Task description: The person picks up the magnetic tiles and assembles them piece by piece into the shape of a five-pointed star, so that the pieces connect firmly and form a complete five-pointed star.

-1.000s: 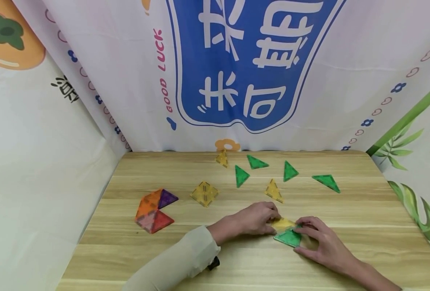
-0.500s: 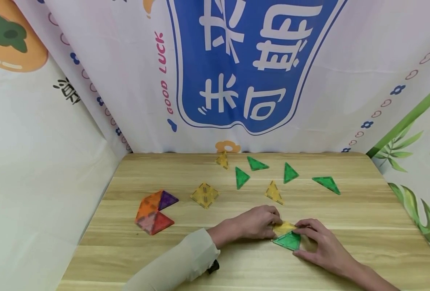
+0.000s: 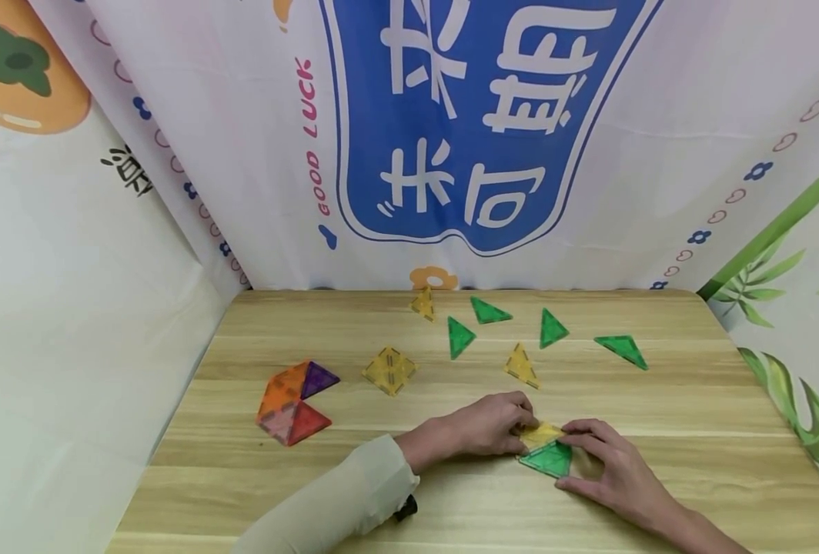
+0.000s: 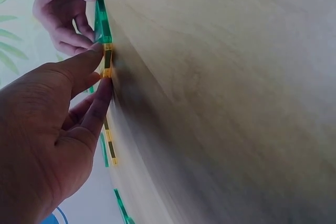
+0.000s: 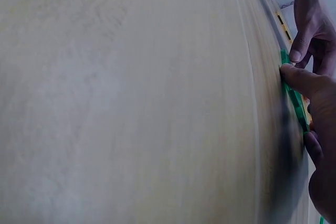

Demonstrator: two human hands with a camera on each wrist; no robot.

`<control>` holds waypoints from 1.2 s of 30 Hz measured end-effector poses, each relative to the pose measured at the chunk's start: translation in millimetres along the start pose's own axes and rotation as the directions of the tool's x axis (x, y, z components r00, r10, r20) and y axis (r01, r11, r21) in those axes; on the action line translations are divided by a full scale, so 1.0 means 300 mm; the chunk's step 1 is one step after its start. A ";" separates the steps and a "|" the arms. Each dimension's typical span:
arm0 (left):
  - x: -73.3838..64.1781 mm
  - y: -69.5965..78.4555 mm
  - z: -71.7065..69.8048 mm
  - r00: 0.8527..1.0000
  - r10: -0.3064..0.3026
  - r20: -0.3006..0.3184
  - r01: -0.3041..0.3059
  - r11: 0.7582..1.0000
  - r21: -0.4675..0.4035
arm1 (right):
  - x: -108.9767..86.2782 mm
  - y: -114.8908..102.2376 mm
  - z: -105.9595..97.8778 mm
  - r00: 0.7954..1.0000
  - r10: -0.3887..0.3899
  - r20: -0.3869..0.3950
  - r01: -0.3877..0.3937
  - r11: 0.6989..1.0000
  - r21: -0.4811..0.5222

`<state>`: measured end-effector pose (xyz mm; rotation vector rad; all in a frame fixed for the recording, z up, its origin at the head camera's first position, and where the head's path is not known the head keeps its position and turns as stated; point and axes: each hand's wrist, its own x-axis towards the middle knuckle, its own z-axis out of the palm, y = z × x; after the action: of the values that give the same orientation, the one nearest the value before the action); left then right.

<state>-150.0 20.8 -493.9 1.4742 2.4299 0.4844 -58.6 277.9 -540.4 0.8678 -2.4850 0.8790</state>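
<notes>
In the head view, a yellow translucent triangle tile (image 3: 539, 435) and a green triangle tile (image 3: 550, 459) lie edge to edge near the front of the wooden table. My left hand (image 3: 498, 423) pinches the yellow tile's left corner between thumb and fingers. From the other side, my right hand (image 3: 609, 468) grips the green tile, thumb at its near corner and fingers at the far one. The left wrist view shows the yellow tile's edge (image 4: 107, 59) meeting the green tile (image 4: 102, 19). In the right wrist view, thumb and finger span the green tile (image 5: 296, 100).
Several loose green triangles (image 3: 553, 328) and two yellow ones (image 3: 523, 366) are scattered toward the back. A yellow diamond of joined tiles (image 3: 390, 371) lies left of centre. Further left sits an orange, pink, red and purple cluster (image 3: 285, 390). A printed curtain (image 3: 257, 192) backs the table.
Over the last second the green tile shifts slightly toward the front, and it sits more evenly against the yellow one. Both hands keep their hold and barely move; the other tiles stay put.
</notes>
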 end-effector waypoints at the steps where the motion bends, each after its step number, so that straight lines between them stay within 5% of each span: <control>1: -0.001 0.000 0.001 1.000 0.001 -0.003 -0.001 1.000 0.000 | 0.000 0.000 0.001 1.000 0.001 -0.004 -0.001 1.000 -0.003; 11: -0.009 -0.013 -0.020 1.000 -0.022 -0.021 0.021 0.999 -0.026 | 0.047 0.015 -0.050 0.998 0.051 0.042 -0.052 0.999 0.004; 19: -0.002 -0.086 -0.079 0.992 -0.057 -0.109 0.057 0.998 -0.004 | 0.143 0.151 -0.144 1.000 0.012 -0.023 -0.013 0.998 -0.068; 26: 0.035 -0.166 -0.119 0.984 -0.111 -0.138 0.111 0.994 -0.009 | 0.184 0.278 -0.206 0.998 0.059 -0.024 -0.062 0.989 -0.133; 36: 0.094 -0.243 -0.136 0.991 -0.122 -0.057 0.114 0.986 -0.121 | 0.210 0.422 -0.252 0.986 0.164 0.030 -0.157 0.974 -0.162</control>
<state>-237.1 8.6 -488.0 1.2778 2.4740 0.6463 -178.7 379.1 -507.4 0.6466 -2.6504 0.7051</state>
